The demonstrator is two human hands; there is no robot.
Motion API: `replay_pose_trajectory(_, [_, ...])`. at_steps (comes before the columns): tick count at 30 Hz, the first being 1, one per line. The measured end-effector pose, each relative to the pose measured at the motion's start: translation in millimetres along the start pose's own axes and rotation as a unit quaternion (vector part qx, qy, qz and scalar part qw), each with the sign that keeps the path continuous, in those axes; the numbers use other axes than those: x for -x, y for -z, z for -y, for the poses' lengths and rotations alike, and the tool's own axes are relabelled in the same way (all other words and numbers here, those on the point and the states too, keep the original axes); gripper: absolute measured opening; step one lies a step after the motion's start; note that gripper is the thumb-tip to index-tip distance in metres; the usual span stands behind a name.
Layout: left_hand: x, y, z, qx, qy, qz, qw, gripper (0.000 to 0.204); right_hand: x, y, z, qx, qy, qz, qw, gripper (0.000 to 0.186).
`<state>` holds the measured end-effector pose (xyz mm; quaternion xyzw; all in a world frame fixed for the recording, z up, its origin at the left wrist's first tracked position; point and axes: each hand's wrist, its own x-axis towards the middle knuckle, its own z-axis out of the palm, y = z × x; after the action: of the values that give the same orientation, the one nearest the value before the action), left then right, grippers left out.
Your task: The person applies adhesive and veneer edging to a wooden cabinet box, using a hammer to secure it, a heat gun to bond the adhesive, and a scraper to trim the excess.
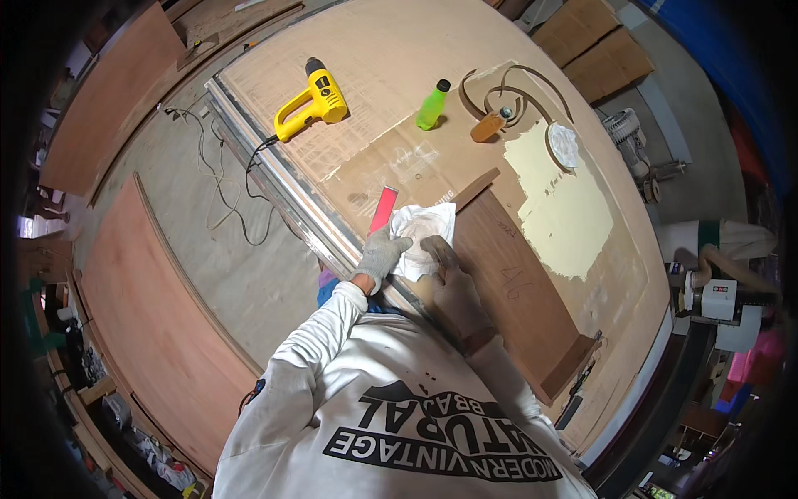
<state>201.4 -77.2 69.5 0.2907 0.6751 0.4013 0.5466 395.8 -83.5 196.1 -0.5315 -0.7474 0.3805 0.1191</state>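
My left hand (pixel 381 258), in a grey glove, is closed around a red flat tool (pixel 384 209) that sticks up past the fingers. Its thumb reaches onto a crumpled white cloth (pixel 426 223) lying at the near edge of the table. With fingers curled, my right hand (pixel 455 295), also gloved, grips the cloth from the other side. What lies under the cloth is hidden. To the right of that hand is a brown wooden panel (pixel 519 287) with raised strips at its two ends and markings on its face.
A yellow heat gun (pixel 312 104) lies at the far left of the table (pixel 374 50). Beyond my hands stand a green bottle (pixel 432 106) and an orange-brown jar (pixel 489 126), beside coiled edging strip (pixel 532 75). A cream patch (pixel 565 208) covers the right. Cables (pixel 220 183) trail over the floor.
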Motion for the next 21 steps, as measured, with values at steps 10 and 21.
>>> replay_pose_trajectory(10, [10.9,-5.4,-15.7,0.005,-0.041,-0.004,0.999,0.046,-5.2,-1.8,-10.1,0.079,-0.01,-0.058,0.995,0.037])
replay_pose_trajectory(21, [17.8,-2.7,-17.8,-0.017,-0.013,-0.002,1.0,0.06,-24.3,10.7,-6.6,0.063,0.02,-0.114,0.991,0.033])
